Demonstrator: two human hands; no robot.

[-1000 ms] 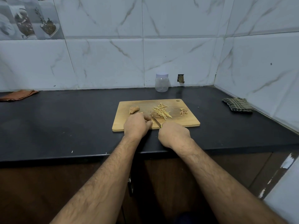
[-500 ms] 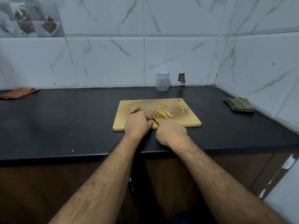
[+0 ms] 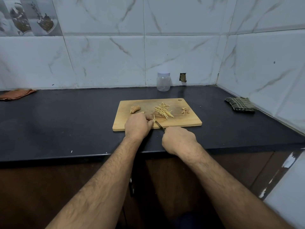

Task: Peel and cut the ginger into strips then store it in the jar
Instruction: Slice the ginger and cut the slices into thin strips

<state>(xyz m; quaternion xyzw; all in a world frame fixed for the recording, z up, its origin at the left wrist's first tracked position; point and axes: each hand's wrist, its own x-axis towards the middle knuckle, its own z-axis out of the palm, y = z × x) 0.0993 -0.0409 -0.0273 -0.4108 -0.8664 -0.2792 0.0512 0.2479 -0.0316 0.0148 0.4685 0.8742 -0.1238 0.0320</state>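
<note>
My left hand (image 3: 138,125) pressed a small bit of ginger (image 3: 153,120) down on the cutting board (image 3: 184,120). My right hand (image 3: 179,139) was wrapped round the knife (image 3: 159,126). The blade was right beside my left fingertips, so a slip could have nicked me. The bit was tiny and might have rolled away. Since a moment before, my right hand had pulled back toward me, showing more blade. The strips (image 3: 163,110) lay piled just past it, and the jar (image 3: 163,81) stood closed by the wall.

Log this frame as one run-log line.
phase: slicing ginger | left hand: holds ginger piece on cutting board | right hand: grips knife | strips: piled on board | jar: lidded, at wall
</note>
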